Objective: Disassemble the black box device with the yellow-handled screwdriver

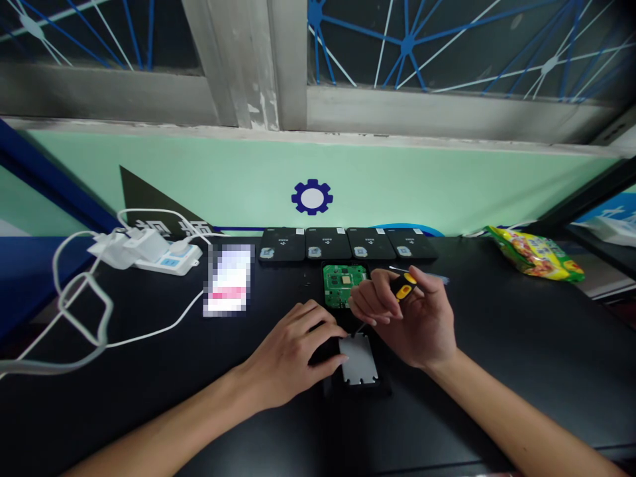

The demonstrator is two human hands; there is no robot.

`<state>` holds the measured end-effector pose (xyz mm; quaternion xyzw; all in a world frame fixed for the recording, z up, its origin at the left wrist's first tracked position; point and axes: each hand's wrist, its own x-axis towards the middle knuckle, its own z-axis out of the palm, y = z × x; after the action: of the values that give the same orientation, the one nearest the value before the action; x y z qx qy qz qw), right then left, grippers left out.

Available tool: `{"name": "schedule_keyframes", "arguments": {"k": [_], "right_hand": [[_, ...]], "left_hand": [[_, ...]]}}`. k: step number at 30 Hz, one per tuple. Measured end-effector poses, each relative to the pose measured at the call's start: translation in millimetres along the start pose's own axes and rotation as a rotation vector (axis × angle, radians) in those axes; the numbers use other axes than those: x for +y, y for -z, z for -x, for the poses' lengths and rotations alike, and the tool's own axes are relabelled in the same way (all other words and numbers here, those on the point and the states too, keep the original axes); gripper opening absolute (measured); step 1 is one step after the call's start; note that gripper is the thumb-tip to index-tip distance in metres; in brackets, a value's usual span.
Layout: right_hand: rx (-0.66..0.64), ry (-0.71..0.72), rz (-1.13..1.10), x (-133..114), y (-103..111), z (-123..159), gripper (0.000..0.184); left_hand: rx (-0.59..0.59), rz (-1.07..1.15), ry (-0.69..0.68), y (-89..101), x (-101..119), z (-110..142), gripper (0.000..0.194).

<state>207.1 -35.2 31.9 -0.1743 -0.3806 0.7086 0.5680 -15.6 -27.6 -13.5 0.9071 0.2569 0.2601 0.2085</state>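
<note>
My right hand [412,318] is closed around a screwdriver [405,286] with a black and yellow handle. Its thin shaft emerges below the fingers and slopes down to the top edge of a grey metal plate [360,361]. That plate has notches along its near edge and lies in a black case half [382,385]. My left hand [298,351] steadies the plate at its left side, forefinger at the upper corner and thumb lower on the edge. Just beyond, a green circuit board [342,281] sits in another black case part, partly covered by my right fingers.
Several black boxes [325,244] line the back of the black table. A lit phone [228,281], its screen pixelated, lies to the left, near a white power strip [171,258] with plugs and looping cables [102,318]. A yellow-green snack bag [539,255] is at the back right.
</note>
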Motion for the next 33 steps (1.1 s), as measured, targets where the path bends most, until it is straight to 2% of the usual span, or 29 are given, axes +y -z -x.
{"name": "schedule_keyframes", "arguments": {"k": [12, 18, 20, 27, 29, 33], "right_hand": [[-0.024, 0.012, 0.048, 0.7, -3.0, -0.3, 0.064], [-0.022, -0.009, 0.020, 1.9, -3.0, 2.0, 0.039], [-0.036, -0.018, 0.032, 2.1, -3.0, 2.8, 0.037], [-0.070, -0.039, 0.082, 1.7, -3.0, 3.6, 0.066], [-0.062, -0.053, 0.049, 1.3, -3.4, 4.4, 0.060], [-0.048, -0.050, -0.016, 1.0, -3.1, 4.4, 0.033]], "left_hand": [[0.000, -0.002, 0.000, 0.9, 0.4, -1.3, 0.022], [-0.001, 0.005, -0.012, 0.3, -0.6, -0.6, 0.023], [0.002, 0.012, -0.016, 0.7, -0.1, -0.5, 0.025], [-0.020, 0.013, 0.014, 2.5, 2.0, -0.7, 0.033], [-0.024, 0.005, 0.014, 2.3, 1.9, -0.5, 0.035], [-0.027, -0.019, 0.027, 0.6, 1.1, -0.5, 0.036]]}}
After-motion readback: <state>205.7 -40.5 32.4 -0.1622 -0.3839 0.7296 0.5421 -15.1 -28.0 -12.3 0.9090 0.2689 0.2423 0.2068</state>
